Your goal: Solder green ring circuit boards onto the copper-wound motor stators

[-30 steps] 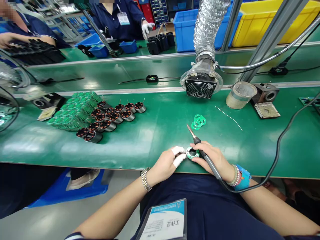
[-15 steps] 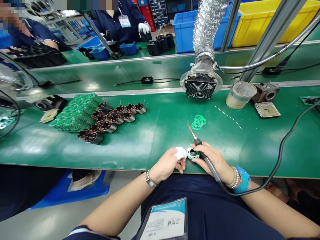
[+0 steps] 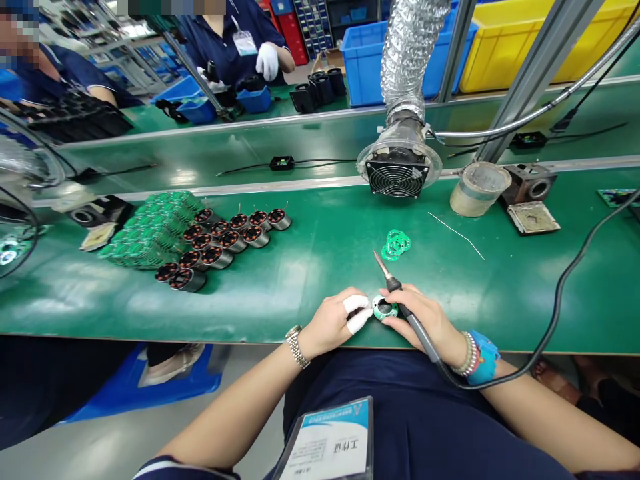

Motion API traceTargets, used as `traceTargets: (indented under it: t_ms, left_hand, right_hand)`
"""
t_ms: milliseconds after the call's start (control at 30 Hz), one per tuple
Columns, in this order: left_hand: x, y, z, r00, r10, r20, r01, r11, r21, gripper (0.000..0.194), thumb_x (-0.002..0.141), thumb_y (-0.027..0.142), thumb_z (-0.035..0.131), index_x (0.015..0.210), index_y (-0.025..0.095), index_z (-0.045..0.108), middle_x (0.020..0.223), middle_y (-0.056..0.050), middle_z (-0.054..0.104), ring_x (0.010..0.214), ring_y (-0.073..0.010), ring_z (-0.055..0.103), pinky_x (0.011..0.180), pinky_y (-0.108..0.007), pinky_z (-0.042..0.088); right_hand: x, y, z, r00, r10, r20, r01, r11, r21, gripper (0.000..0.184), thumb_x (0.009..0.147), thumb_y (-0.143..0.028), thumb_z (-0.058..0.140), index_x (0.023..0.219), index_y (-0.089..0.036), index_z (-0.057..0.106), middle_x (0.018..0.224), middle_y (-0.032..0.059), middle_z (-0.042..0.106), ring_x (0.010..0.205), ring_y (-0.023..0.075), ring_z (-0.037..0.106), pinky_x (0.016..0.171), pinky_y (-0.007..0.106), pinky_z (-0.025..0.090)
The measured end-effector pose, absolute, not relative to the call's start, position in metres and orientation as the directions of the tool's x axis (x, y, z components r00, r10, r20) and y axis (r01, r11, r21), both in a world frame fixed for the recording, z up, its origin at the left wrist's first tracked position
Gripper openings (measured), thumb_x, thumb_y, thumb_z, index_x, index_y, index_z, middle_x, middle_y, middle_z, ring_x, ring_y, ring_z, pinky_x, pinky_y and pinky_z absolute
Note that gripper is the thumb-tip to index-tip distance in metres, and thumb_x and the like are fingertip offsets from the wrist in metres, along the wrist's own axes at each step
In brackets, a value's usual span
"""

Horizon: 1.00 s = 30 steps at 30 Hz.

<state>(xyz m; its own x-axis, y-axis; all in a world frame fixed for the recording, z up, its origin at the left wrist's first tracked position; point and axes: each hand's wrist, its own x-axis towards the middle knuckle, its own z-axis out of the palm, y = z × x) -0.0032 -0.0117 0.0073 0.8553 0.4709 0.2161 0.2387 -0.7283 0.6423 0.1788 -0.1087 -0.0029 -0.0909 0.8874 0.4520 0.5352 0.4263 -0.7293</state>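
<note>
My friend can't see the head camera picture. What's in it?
A person's right hand holds a soldering iron and a ring-shaped board at a green bench, left hand close beside the board. Metal cylinders and piled green boards sit further left; a fan hangs ahead.

the right hand point(image 3: 429, 319) hides part of the ring-shaped board point(image 3: 380, 315), and whether the left hand point(image 3: 333, 323) touches it is too small to tell. the view's near edge cuts off the badge point(image 3: 330, 460), its fine print point(image 3: 316, 442) unreadable. on the far right, the yellow bin point(image 3: 523, 57) runs out of view; the foil duct point(image 3: 413, 60) hides part of the blue bin point(image 3: 364, 70).
</note>
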Motion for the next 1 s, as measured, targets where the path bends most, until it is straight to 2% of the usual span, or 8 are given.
traceTargets:
  t_ms: [133,233,333,633,733,867,933,1000]
  left_hand:
    - [0.009,-0.021,0.010,0.768,0.632,0.104,0.375,-0.575,0.727,0.008,0.075,0.018,0.050,0.068,0.016,0.049,0.068,-0.002,0.052,0.057,-0.0113,0.048,0.054,-0.024,0.041]
    - [0.016,-0.025,0.013,0.684,0.698,-0.212,0.401,-0.117,0.909,0.012,0.076,0.024,0.050,0.068,0.017,0.046,0.057,0.001,0.052,0.048,-0.0098,0.050,0.049,-0.022,0.042]
    - [0.018,-0.026,0.014,0.667,0.606,-0.433,0.318,0.295,0.901,0.018,0.077,0.031,0.054,0.073,0.016,0.047,0.053,0.002,0.056,0.045,-0.0090,0.053,0.048,-0.021,0.046]
    - [0.016,-0.029,0.009,0.635,0.637,-0.438,0.171,0.437,0.883,0.030,0.076,0.041,0.059,0.087,0.019,0.042,0.066,0.005,0.050,0.051,-0.0087,0.056,0.049,-0.025,0.052]
    - [0.010,-0.022,0.012,0.655,0.645,-0.394,0.217,0.339,0.915,0.034,0.079,0.048,0.052,0.095,0.019,0.044,0.080,0.001,0.052,0.055,-0.0087,0.055,0.049,-0.025,0.051]
    - [0.011,-0.020,0.019,0.780,0.600,-0.177,0.376,-0.225,0.899,0.071,0.063,0.043,0.072,0.121,0.022,0.039,0.107,-0.008,0.053,0.060,-0.0104,0.054,0.058,-0.028,0.049]
    - [0.016,-0.021,0.022,0.833,0.544,-0.104,0.396,-0.454,0.798,0.067,0.063,0.040,0.073,0.120,0.021,0.043,0.109,-0.009,0.054,0.071,-0.0160,0.057,0.068,-0.033,0.049]
    - [0.022,-0.019,0.025,0.858,0.506,-0.092,0.402,-0.548,0.733,0.053,0.066,0.039,0.070,0.110,0.019,0.051,0.102,-0.008,0.058,0.081,-0.0206,0.058,0.073,-0.035,0.047]
  right_hand:
    - [0.179,-0.109,-0.003,-0.091,0.887,0.452,0.538,0.426,-0.728,0.028,0.083,-0.017,0.057,0.109,-0.020,0.047,0.109,0.0092,0.059,0.101,0.0193,0.054,0.086,0.037,0.048]
    - [0.179,-0.108,-0.004,-0.096,0.886,0.454,0.540,0.429,-0.724,0.028,0.083,-0.017,0.056,0.110,-0.020,0.047,0.109,0.0094,0.059,0.102,0.0197,0.054,0.086,0.037,0.048]
    - [0.179,-0.108,-0.004,-0.100,0.888,0.448,0.546,0.426,-0.722,0.027,0.084,-0.017,0.055,0.109,-0.020,0.047,0.109,0.0094,0.059,0.101,0.0198,0.054,0.086,0.037,0.048]
    - [0.180,-0.110,-0.002,-0.085,0.902,0.424,0.553,0.396,-0.733,0.028,0.083,-0.020,0.056,0.110,-0.022,0.047,0.111,0.0091,0.059,0.101,0.0192,0.056,0.086,0.035,0.049]
    - [0.183,-0.112,0.003,-0.014,0.918,0.397,0.552,0.338,-0.762,0.035,0.080,-0.024,0.061,0.112,-0.022,0.046,0.116,0.0098,0.058,0.105,0.0200,0.057,0.088,0.034,0.049]
    - [0.196,-0.110,0.009,0.158,0.902,0.402,0.568,0.250,-0.784,0.032,0.081,-0.024,0.060,0.110,-0.022,0.046,0.118,0.0092,0.059,0.105,0.0196,0.058,0.090,0.034,0.048]
    - [0.207,-0.106,0.013,0.221,0.889,0.401,0.585,0.208,-0.783,0.031,0.082,-0.024,0.059,0.110,-0.022,0.046,0.118,0.0083,0.059,0.101,0.0185,0.061,0.088,0.033,0.049]
    - [0.221,-0.102,0.017,0.258,0.874,0.413,0.621,0.177,-0.764,0.030,0.082,-0.025,0.058,0.110,-0.022,0.046,0.118,0.0080,0.059,0.097,0.0179,0.062,0.087,0.032,0.050]
